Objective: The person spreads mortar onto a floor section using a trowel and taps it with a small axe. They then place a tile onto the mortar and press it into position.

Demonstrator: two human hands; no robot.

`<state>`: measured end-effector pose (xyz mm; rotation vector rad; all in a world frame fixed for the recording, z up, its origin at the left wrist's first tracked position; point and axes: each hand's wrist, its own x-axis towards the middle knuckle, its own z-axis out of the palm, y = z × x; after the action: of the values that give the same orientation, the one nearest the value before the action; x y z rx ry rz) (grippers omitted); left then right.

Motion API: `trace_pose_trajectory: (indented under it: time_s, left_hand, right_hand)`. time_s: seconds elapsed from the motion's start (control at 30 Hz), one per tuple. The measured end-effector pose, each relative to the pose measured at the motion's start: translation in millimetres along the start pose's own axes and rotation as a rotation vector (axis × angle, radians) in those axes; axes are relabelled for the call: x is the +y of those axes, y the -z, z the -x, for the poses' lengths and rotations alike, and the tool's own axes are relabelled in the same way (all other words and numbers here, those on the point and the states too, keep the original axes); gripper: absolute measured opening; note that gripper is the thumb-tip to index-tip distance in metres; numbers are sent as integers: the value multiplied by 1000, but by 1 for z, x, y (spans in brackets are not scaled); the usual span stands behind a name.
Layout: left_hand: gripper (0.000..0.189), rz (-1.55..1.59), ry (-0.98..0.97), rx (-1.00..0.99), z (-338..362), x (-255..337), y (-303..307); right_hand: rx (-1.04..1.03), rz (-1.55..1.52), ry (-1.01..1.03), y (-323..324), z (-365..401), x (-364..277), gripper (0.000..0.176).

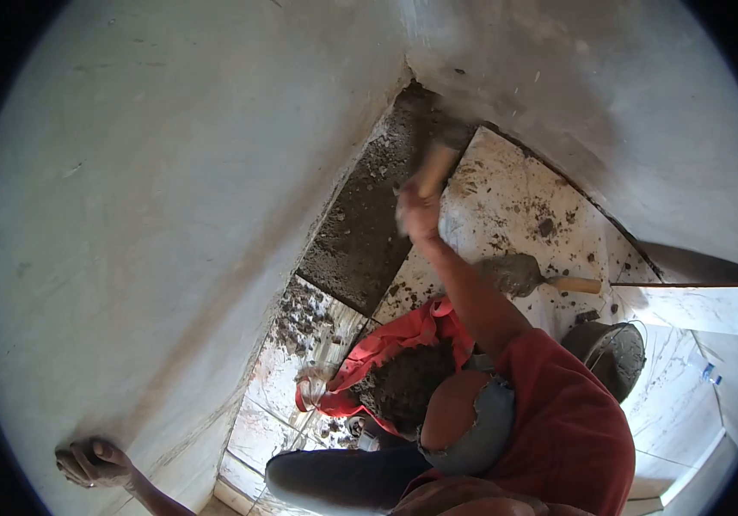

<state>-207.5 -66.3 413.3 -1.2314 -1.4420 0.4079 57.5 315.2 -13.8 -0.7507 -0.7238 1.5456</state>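
My right hand (421, 211) grips the wooden handle (438, 168) of a tool whose dark head is smeared by motion near the room's corner. Under it lies a bed of dark, damp mortar (360, 232) along the left wall, bordered by white tiles. At the lower left, my left hand (94, 463) is close against the wall, fingers loosely curled and apart, with nothing visible in it. A trowel (515, 273) caked in mortar rests on the speckled tile to the right of my right forearm.
A red sack (386, 344) full of dark mortar stands by my bent knee (468, 421). Beyond my right shoulder is a bucket (614, 357) with grey mix inside. Crumbs of mortar litter the white tiles (507, 193). Walls (171, 215) rise on the left and at the back.
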Motion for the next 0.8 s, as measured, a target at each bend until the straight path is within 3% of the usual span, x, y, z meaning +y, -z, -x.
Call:
trace_pose_trajectory:
  time_s: [0.07, 0.1, 0.17, 0.2, 0.27, 0.3, 0.37, 0.4, 0.47, 0.5, 0.57, 0.6, 0.67, 0.7, 0.77, 0.8]
  left_hand:
    - [55, -13, 13, 109, -12, 12, -1]
    - [55, -12, 7, 115, -12, 11, -2]
    - [55, 37, 86, 3, -3, 6, -2]
    - [55, 44, 83, -2, 1, 5, -2]
    - [55, -1, 124, -45, 4, 3, -2]
    - [55, -25, 133, -67, 9, -2, -2]
    - [55, -27, 122, -41, 14, -6, -8]
    - [55, -22, 108, -19, 16, -8, -6]
    - [54, -15, 73, 30, 0, 4, -2]
    - [53, -9, 31, 74, -5, 8, -2]
    - [53, 9, 19, 120, -4, 3, -8]
    - [54, 31, 8, 141, 0, 0, -7]
    - [52, 19, 51, 77, 6, 0, -7]
    - [50, 3, 89, 18, 10, -1, -6]
    - [49, 5, 103, -65, 26, -15, -6]
    - [49, -11, 131, -137, 34, -22, -6]
  right_hand:
    - [-74, 325, -964, 6, 2, 2, 8]
    - [-69, 317, -963, 13, 7, 2, 8]
    - [-71, 258, -759, 14, 20, -26, 8]
    - [-64, 262, -764, 9, 19, -43, 8]
    - [-59, 208, -160, -1, 16, -71, 7]
    - [-56, 208, -163, -4, 9, -66, 7]
    - [114, -84, 264, -17, -12, -44, 8]
    - [108, -87, 263, -12, -6, -23, 8]
    - [13, 244, -528, 7, 3, 23, 11]
    - [13, 237, -514, 8, -2, 17, 11]
    - [-22, -22, -1030, 7, -9, -4, 12]
    - [-21, -18, -1046, 8, -1, -18, 12]
    - [-103, 123, -624, 3, 11, -60, 11]
    - [-93, 128, -635, 0, 9, -67, 11]
    - [-13, 23, 14, -9, -1, -71, 10]
    - [-20, 21, 14, -14, -6, -60, 10]
